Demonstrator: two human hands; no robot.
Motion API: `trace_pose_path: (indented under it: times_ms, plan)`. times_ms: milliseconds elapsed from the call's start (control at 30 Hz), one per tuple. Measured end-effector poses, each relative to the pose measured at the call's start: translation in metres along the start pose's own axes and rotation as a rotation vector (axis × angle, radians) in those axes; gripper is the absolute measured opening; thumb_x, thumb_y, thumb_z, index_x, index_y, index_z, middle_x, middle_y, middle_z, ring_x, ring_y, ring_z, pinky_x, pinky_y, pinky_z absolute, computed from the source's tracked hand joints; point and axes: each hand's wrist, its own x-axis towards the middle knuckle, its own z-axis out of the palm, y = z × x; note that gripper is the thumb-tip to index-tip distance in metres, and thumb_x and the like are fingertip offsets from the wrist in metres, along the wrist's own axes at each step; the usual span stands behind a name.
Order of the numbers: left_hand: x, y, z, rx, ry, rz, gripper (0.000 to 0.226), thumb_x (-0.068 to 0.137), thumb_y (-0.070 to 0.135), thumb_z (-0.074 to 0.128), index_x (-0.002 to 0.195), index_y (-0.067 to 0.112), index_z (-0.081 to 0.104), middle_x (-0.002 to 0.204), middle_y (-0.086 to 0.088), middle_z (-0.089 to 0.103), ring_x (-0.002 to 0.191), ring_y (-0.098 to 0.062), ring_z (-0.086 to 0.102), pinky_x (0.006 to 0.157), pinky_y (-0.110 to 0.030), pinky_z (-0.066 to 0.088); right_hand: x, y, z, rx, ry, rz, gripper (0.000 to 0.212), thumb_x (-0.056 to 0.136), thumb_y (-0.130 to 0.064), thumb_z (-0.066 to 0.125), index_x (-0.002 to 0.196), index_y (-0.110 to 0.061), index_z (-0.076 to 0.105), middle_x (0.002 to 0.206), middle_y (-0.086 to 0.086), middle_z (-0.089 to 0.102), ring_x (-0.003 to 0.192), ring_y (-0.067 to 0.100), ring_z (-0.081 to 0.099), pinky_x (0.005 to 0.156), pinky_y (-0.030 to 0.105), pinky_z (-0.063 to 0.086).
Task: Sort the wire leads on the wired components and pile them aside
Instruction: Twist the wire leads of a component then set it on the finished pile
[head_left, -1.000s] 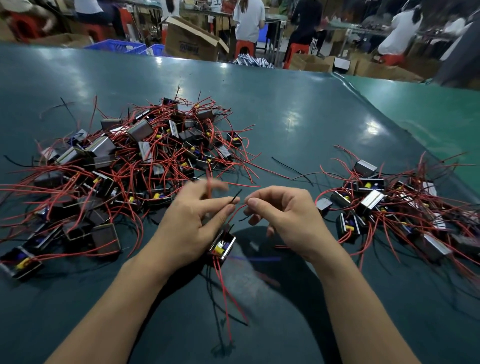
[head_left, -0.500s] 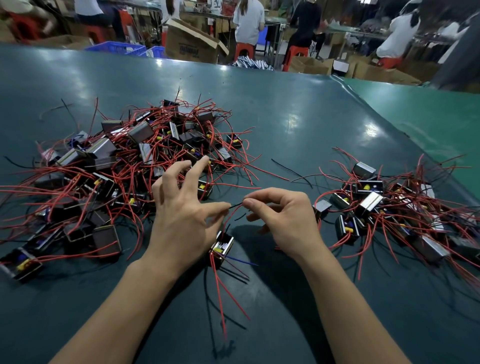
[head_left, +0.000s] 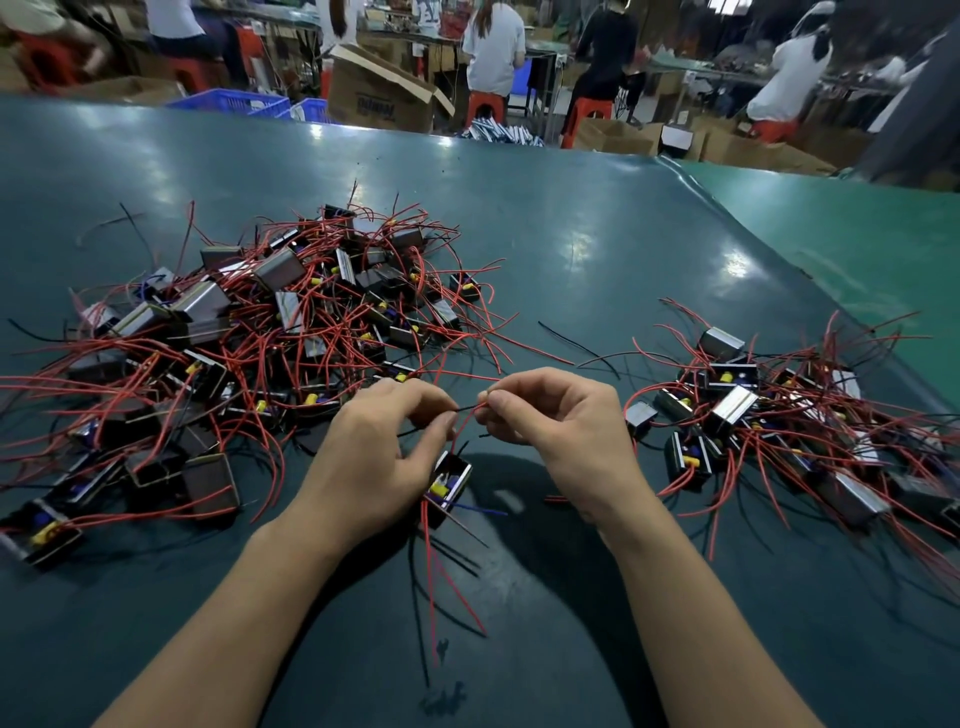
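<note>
Pinching thin leads between thumb and forefinger, both hands meet over the middle of the dark green table (head_left: 597, 260). The left hand (head_left: 374, 462) has its fingers curled in, thumb and forefinger nipped on a black lead (head_left: 467, 409) that runs across to the right hand (head_left: 561, 421), whose thumb and forefinger close on that lead and on a red lead (head_left: 462, 426) beside it; its other fingers are folded loosely under. The wired component (head_left: 449, 480) being worked on sits just below and between the hands, touching the heel side of the left hand, with a yellow part showing in its open face and red leads trailing toward the near edge of the table.

To the left lies the large heap of components (head_left: 249, 322), metal-cased blocks tangled in red wire, its nearest strands reaching right up to the left hand's knuckles and crossing behind both hands. To the right, well apart from the heap, sits the smaller pile (head_left: 779, 415), its closest block just beside the right wrist. A loose black wire (head_left: 576, 340) lies on the bare table between the two groups.

Beyond the far edge stand an open cardboard box (head_left: 379, 93), blue crates (head_left: 234, 101), red stools (head_left: 485, 106) and several seated people with their backs turned. A lighter green table (head_left: 857, 244) adjoins on the right.
</note>
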Motion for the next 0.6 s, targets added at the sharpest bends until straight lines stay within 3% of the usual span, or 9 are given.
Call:
trace_pose_path:
  times_ms: [133, 267, 467, 600]
  plan:
    - [0.0014, 0.0069, 0.0024, -0.121, 0.039, -0.058, 0.021, 0.086, 0.000, 0.068, 0.102, 0.012, 0.073, 0.087, 0.015, 0.070, 0.083, 0.004, 0.065, 0.076, -0.011, 0.049, -0.0014, -0.0008, 0.0024, -0.018, 0.000, 0.001, 0.013, 0.086, 0.002, 0.068, 0.080, -0.010, 0.071, 0.074, 0.013, 0.073, 0.072, 0.025, 0.073, 0.064, 0.027, 0.057]
    - [0.0020, 0.0085, 0.0033, -0.137, 0.027, 0.006, 0.016, 0.086, 0.009, 0.072, 0.101, 0.013, 0.076, 0.091, 0.011, 0.072, 0.084, 0.002, 0.065, 0.076, -0.015, 0.050, -0.0019, -0.0015, 0.0043, -0.001, 0.007, 0.009, 0.014, 0.086, 0.003, 0.067, 0.082, -0.010, 0.071, 0.073, 0.007, 0.074, 0.068, 0.021, 0.072, 0.060, 0.024, 0.056]
    - [0.0017, 0.0074, 0.0065, -0.280, 0.050, -0.134, 0.018, 0.083, 0.010, 0.076, 0.098, 0.020, 0.078, 0.089, 0.014, 0.075, 0.083, 0.001, 0.070, 0.076, -0.021, 0.055, -0.0031, -0.0032, 0.0032, -0.014, -0.030, -0.011, 0.012, 0.087, -0.002, 0.068, 0.084, -0.013, 0.072, 0.075, 0.007, 0.075, 0.070, 0.022, 0.073, 0.060, 0.024, 0.056]
    - [0.0026, 0.0044, 0.0063, -0.259, 0.046, -0.107, 0.017, 0.082, 0.006, 0.076, 0.096, 0.015, 0.079, 0.084, 0.008, 0.075, 0.077, -0.008, 0.069, 0.069, -0.032, 0.054, -0.0037, -0.0029, 0.0017, -0.081, -0.063, -0.031, 0.017, 0.086, -0.005, 0.071, 0.083, -0.022, 0.074, 0.076, 0.003, 0.075, 0.072, 0.021, 0.073, 0.058, 0.024, 0.056]
